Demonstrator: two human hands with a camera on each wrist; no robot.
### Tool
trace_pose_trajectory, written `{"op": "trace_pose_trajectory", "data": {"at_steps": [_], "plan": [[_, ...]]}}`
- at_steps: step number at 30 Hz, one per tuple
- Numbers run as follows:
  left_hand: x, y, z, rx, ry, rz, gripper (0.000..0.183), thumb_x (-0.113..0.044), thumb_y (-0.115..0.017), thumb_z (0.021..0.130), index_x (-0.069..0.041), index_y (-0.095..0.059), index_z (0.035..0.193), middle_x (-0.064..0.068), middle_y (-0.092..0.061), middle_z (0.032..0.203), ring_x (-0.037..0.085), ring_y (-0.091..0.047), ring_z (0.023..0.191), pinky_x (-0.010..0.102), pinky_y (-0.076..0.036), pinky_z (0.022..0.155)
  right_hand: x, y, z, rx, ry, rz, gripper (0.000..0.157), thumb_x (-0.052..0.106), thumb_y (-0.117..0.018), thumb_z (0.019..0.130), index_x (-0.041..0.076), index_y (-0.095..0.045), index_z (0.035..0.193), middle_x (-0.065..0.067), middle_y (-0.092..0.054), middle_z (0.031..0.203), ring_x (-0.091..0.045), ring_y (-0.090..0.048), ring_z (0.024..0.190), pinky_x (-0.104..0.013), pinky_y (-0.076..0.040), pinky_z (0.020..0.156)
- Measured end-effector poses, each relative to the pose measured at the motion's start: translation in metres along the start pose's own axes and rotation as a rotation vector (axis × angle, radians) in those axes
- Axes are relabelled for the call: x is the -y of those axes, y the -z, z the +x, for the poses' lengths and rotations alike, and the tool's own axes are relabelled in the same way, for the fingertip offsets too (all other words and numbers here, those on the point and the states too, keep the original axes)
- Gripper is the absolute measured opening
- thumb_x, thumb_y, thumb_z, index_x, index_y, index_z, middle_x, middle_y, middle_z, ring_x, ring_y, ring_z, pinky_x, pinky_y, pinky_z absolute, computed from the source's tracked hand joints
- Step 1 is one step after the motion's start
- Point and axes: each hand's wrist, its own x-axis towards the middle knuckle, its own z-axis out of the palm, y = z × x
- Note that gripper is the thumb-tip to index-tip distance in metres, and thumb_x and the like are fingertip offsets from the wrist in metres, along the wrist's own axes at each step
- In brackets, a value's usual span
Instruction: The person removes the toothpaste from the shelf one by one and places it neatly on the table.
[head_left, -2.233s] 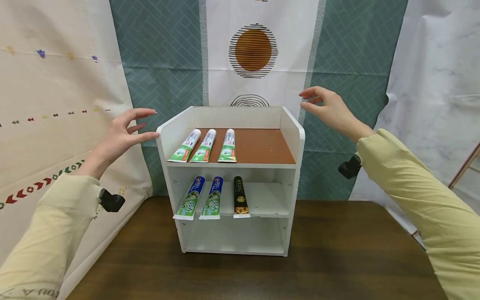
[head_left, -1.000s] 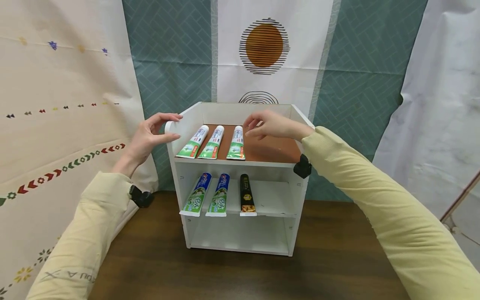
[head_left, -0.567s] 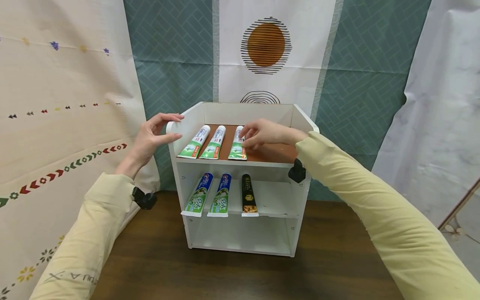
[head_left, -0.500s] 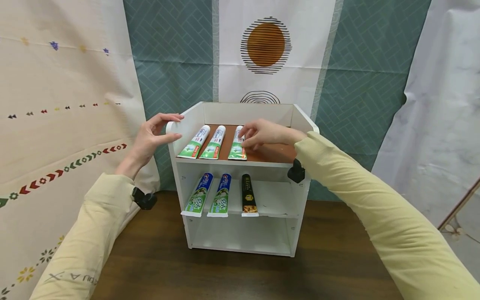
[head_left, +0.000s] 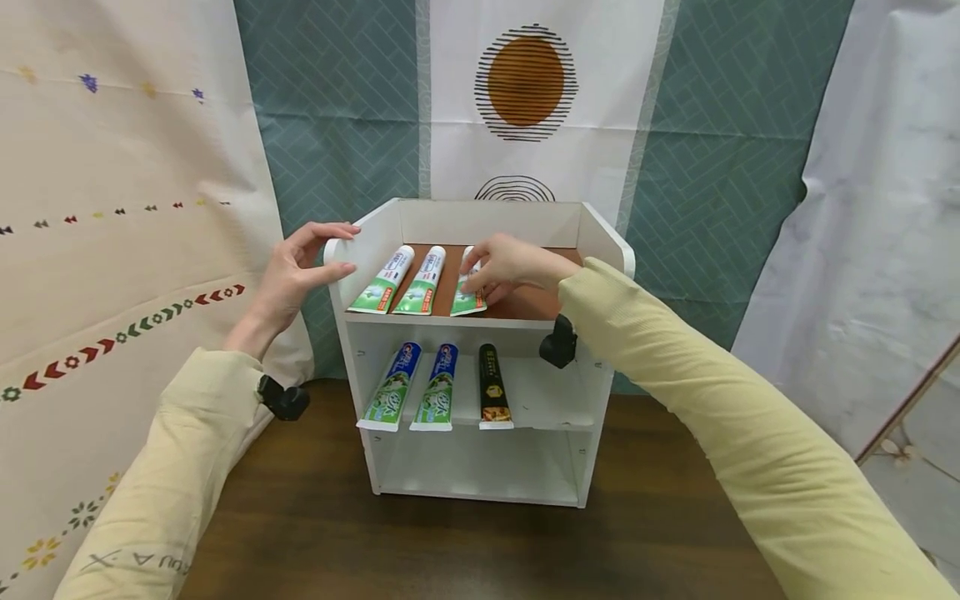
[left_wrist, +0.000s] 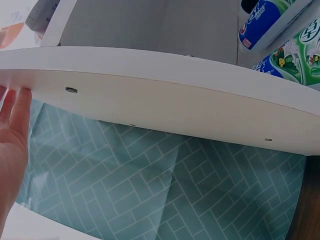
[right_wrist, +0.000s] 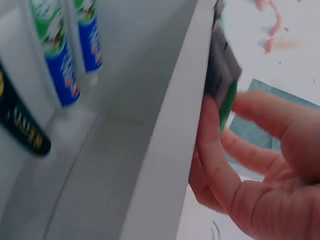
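Observation:
My right hand (head_left: 507,265) pinches the rightmost green-and-white toothpaste tube (head_left: 465,302) on the top tier of a white shelf unit (head_left: 480,324). Its fingers hide part of the tube. In the right wrist view, thumb and fingers lie on both sides of the tube (right_wrist: 227,107), just past the tier's front edge. My left hand (head_left: 281,279) holds the unit's left side panel (head_left: 339,275) near its top front corner. The left wrist view shows fingertips (left_wrist: 22,95) against the panel's outer face. Two more toothpaste tubes (head_left: 384,283) lie on the brown top surface to the left.
On the middle tier lie two blue-and-green toothpaste tubes (head_left: 433,392) and a black tube (head_left: 492,387), their ends over the front edge. The unit stands on a dark wooden table (head_left: 675,483). Patterned cloths (head_left: 337,108) hang behind and at the sides.
My left hand has come right onto the side panel. My right hand has moved left from beside the unit to the rightmost top tube and taken hold of it; that tube now tilts slightly.

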Motion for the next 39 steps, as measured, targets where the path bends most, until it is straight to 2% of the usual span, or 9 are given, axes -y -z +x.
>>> {"op": "trace_pose_trajectory", "data": {"at_steps": [6, 13, 20, 24, 29, 34, 39], "plan": [[0.0, 0.0, 0.001, 0.001, 0.019, 0.019, 0.032, 0.005, -0.067, 0.076, -0.001, -0.06, 0.107, 0.013, -0.052, 0.12, 0.022, -0.036, 0.12, 0.037, -0.025, 0.097, 0.001, 0.0, 0.001, -0.011, -0.056, 0.152, 0.033, 0.006, -0.064, 0.084, -0.002, -0.057, 0.115, -0.015, -0.055, 0.102, -0.016, -0.052, 0.07, -0.025, -0.049, 0.062], [0.002, 0.0, 0.0, -0.002, 0.002, 0.03, 0.031, 0.004, -0.067, 0.076, -0.001, -0.061, 0.106, 0.013, -0.053, 0.12, 0.023, -0.037, 0.12, 0.037, -0.027, 0.096, -0.012, 0.005, 0.001, 0.01, -0.04, 0.328, 0.037, 0.009, -0.06, 0.088, 0.0, -0.052, 0.123, -0.013, -0.053, 0.102, -0.013, -0.046, 0.062, -0.02, -0.044, 0.055], [0.002, 0.0, 0.001, 0.001, 0.004, 0.024, 0.031, 0.004, -0.067, 0.076, -0.001, -0.061, 0.106, 0.013, -0.053, 0.12, 0.023, -0.037, 0.12, 0.037, -0.027, 0.095, -0.023, 0.009, -0.004, 0.026, -0.04, 0.516, 0.043, 0.0, -0.06, 0.085, 0.004, -0.051, 0.127, -0.01, -0.042, 0.126, -0.015, -0.051, 0.076, -0.021, -0.047, 0.063], [0.002, 0.001, 0.001, 0.01, 0.001, 0.006, 0.031, 0.005, -0.066, 0.076, 0.0, -0.06, 0.107, 0.013, -0.052, 0.12, 0.023, -0.036, 0.12, 0.037, -0.027, 0.096, -0.021, 0.015, -0.014, 0.032, -0.027, 0.614, 0.048, -0.006, -0.059, 0.084, 0.004, -0.048, 0.129, -0.011, -0.038, 0.129, -0.017, -0.053, 0.08, -0.022, -0.048, 0.066], [0.002, 0.002, 0.003, 0.018, -0.001, -0.029, 0.032, 0.007, -0.066, 0.076, 0.002, -0.059, 0.107, 0.014, -0.052, 0.12, 0.024, -0.035, 0.121, 0.037, -0.026, 0.097, -0.015, 0.03, -0.028, 0.016, -0.016, 0.694, 0.048, -0.01, -0.056, 0.084, 0.001, -0.046, 0.13, -0.015, -0.041, 0.124, -0.018, -0.053, 0.08, -0.023, -0.048, 0.064], [0.003, 0.003, 0.001, 0.022, 0.02, -0.051, 0.032, 0.007, -0.066, 0.076, 0.001, -0.06, 0.108, 0.013, -0.051, 0.121, 0.024, -0.034, 0.122, 0.037, -0.026, 0.097, -0.007, 0.049, -0.045, -0.017, -0.028, 0.757, 0.049, -0.009, -0.057, 0.084, 0.0, -0.045, 0.13, -0.016, -0.038, 0.124, -0.023, -0.056, 0.085, -0.027, -0.049, 0.071], [0.003, 0.004, 0.0, 0.026, 0.022, -0.054, 0.033, 0.007, -0.065, 0.077, 0.002, -0.059, 0.108, 0.014, -0.05, 0.122, 0.024, -0.033, 0.123, 0.035, -0.03, 0.095, -0.003, 0.072, -0.067, -0.007, -0.026, 0.827, 0.054, -0.01, -0.056, 0.084, 0.0, -0.04, 0.134, -0.015, -0.035, 0.126, -0.025, -0.057, 0.088, -0.029, -0.046, 0.078]]}}
